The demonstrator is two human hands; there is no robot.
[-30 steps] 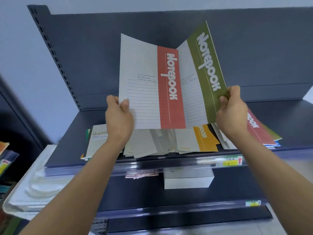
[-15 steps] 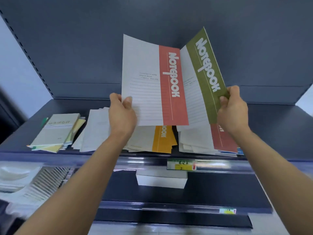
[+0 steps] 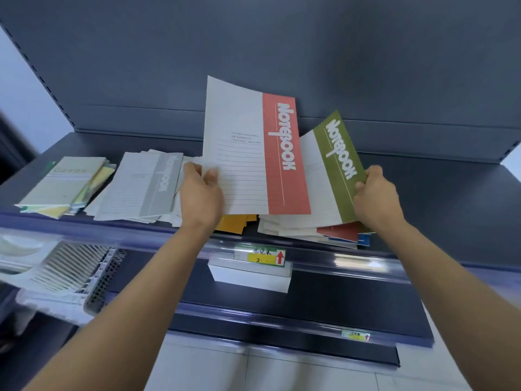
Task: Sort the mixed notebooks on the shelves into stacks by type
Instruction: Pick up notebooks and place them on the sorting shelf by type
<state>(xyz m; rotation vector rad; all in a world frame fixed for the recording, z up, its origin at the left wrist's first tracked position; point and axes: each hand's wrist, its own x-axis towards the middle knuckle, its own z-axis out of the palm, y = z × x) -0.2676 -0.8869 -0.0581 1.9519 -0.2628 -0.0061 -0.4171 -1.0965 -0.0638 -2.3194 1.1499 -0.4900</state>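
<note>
On the upper shelf: a dark grey metal shelf [image 3: 439, 193] was seen carrying loose notebooks spread along its front edge.
Left hand: the left hand [image 3: 201, 197] was closed on the lower left edge of a white paper notebook with a red band [image 3: 253, 153], thumb pressed on the cover, the book held upright above the pile.
Right hand: the right hand [image 3: 376, 197] was pinched on the lower right corner of a white paper notebook with an olive-green band [image 3: 335, 167], which was tilted back and lay lower than the red one.
Held pair: the two notebooks were held side by side, the red one overlapping the green one's left edge.
Beneath the held pair: a white notebook with an orange band [image 3: 235, 222] and a fanned stack of red- and blue-edged notebooks [image 3: 335, 234] were lying flat on the shelf.
Left of the hands: a white notebook with a grey band [image 3: 146, 184] was lying on further sheets, and beside it a stack of small pale green and yellow notebooks [image 3: 66, 186].
Shelf edge: a green and yellow price label with a red arrow [image 3: 260, 256] was fixed in the clear rail.
Lower shelf: a white rectangular block of paper [image 3: 249, 279] was resting just below the label.
</note>
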